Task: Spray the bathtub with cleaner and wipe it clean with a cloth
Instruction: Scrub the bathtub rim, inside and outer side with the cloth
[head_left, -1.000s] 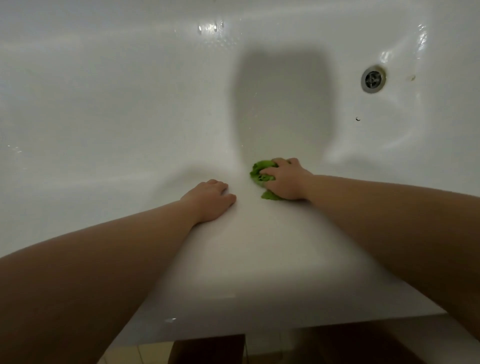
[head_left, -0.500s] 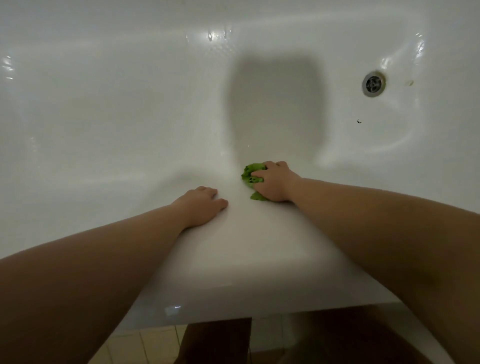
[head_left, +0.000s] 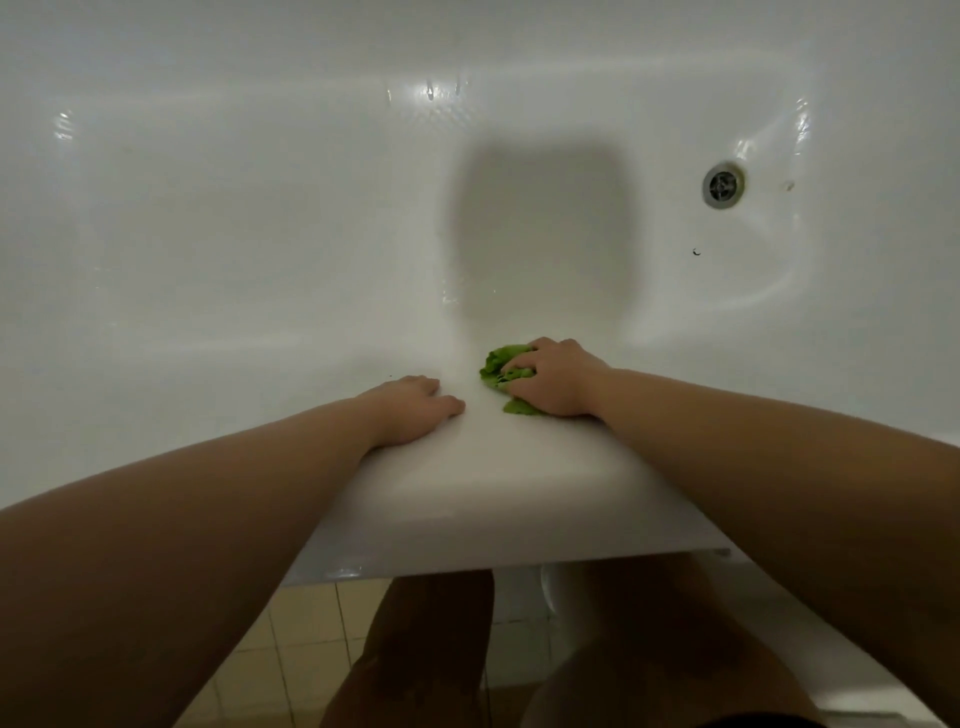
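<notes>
Where it meets the rim, the cloth is green, crumpled.

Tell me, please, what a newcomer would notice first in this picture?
The bright green cloth stands out most: the right hand grips it, bunched, on the inner edge of the white bathtub rim. Beside it, the left hand rests flat on the same rim. Far right, the metal drain sits in the tub floor.
</notes>
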